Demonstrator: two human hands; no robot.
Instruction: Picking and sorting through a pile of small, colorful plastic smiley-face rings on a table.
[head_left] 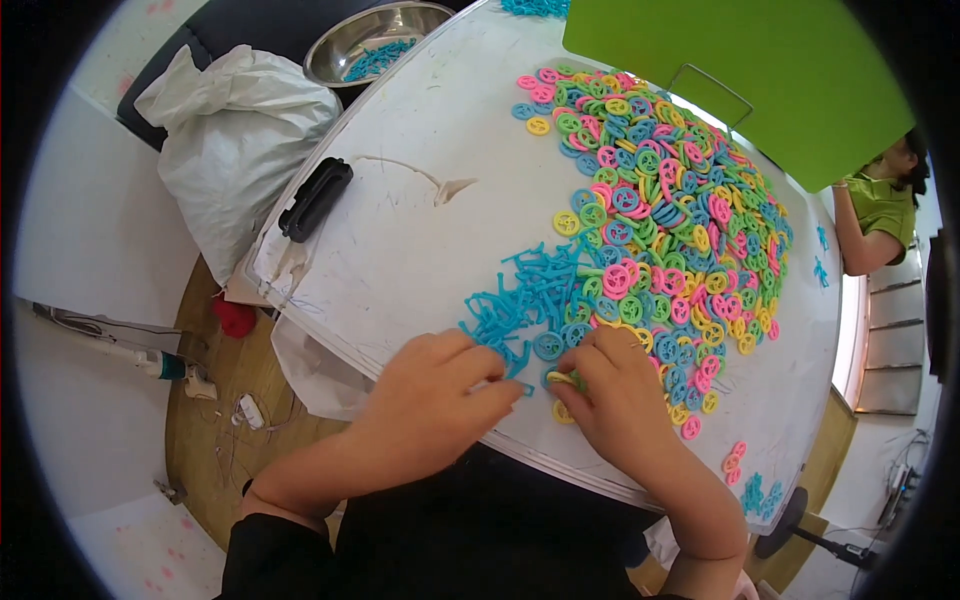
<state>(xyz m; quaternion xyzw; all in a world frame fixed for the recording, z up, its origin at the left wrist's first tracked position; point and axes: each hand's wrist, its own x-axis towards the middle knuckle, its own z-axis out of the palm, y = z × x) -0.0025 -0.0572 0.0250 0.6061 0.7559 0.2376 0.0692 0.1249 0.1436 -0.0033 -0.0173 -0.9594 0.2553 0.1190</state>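
Observation:
My left hand (435, 400) is closed at the fingertips, by the near edge of a pile of blue plastic pegs (530, 290). A small bit of blue shows at its thumb tip and looks like one of those pegs, partly hidden by the fingers. Just to the right, my right hand (620, 390) pinches a yellow plastic wheel (563, 379) between thumb and fingers. Between the two hands a blue wheel (548, 346) lies flat on the white table (400, 270). Beyond my right hand spreads a large heap of pink, yellow, green and blue spoked wheels (670, 200).
A black handle-like piece (316, 200) lies at the table's left edge. Left of it are a white sack (235, 150) and a metal bowl (340, 35) with blue pegs. A green board (740, 70) stands at the back. A person in a green top (885, 215) is at the right.

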